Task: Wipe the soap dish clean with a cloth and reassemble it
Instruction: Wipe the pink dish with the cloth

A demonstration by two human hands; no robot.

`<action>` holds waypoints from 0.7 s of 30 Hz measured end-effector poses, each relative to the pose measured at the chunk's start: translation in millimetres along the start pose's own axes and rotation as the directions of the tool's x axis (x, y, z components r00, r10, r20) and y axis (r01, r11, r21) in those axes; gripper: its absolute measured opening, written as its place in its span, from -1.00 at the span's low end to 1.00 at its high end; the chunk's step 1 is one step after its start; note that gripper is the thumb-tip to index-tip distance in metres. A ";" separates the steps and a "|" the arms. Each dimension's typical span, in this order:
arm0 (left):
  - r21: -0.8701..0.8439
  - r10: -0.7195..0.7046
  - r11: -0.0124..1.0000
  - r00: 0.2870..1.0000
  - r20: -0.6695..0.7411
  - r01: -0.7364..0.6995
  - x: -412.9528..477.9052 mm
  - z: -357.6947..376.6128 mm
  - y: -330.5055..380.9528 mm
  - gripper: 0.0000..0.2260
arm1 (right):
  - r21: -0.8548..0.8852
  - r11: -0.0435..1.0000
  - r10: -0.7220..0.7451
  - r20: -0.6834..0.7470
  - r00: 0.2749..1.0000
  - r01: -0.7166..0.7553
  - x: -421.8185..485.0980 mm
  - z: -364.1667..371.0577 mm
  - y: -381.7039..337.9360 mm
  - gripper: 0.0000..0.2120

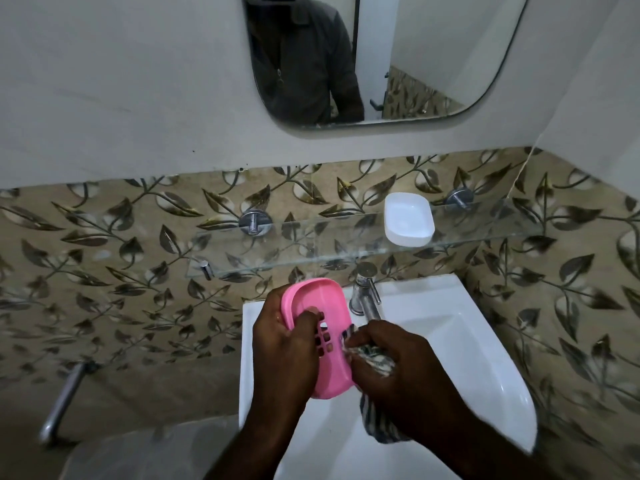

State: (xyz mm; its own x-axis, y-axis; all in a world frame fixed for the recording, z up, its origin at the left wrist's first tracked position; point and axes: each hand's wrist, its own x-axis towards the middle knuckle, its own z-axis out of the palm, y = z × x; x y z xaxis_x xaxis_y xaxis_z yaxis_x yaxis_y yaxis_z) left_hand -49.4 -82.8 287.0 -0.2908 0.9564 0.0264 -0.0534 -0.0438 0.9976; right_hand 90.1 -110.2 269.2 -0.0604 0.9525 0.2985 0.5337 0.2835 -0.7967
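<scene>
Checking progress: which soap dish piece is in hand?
The pink slotted tray, gripped by the left hand, cloth at its edge; the white base sits untouched on the glass shelf.

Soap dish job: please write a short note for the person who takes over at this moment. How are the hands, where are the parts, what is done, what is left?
Left hand: grips the pink slotted tray over the sink.
Right hand: holds the striped cloth against the tray's edge.
White base: on the glass shelf, apart from the tray.
Done: dish taken apart, tray being wiped.
Left: finish the tray, wipe the base if needed (cannot tell if it is clean), set the tray back in the base.
</scene>
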 end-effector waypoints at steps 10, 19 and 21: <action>0.149 -0.136 0.984 0.954 0.269 0.098 12.4 -0.5 2.4 -0.70 | -0.071 0.997 -0.043 -0.110 0.993 0.035 45.1 -7.1 -5.7 -0.85; -0.039 -0.125 0.991 0.991 0.055 0.127 6.3 3.0 -10.2 -0.80 | 0.246 0.949 0.234 -0.132 0.963 -0.197 33.1 6.5 -0.1 -0.80; -0.055 -0.119 0.992 0.993 -0.008 0.118 4.8 5.9 -14.5 -0.81 | 0.227 0.948 0.255 -0.119 0.960 -0.224 30.7 8.4 1.7 -0.80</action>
State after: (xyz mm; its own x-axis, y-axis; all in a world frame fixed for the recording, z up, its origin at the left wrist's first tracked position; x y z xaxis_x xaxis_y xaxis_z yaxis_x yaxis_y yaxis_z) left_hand -44.4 -75.8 273.0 -0.2898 0.9526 -0.0925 -0.1395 0.0536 0.9888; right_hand 82.1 -79.6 272.6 0.1786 0.9731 0.1457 0.3280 0.0807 -0.9412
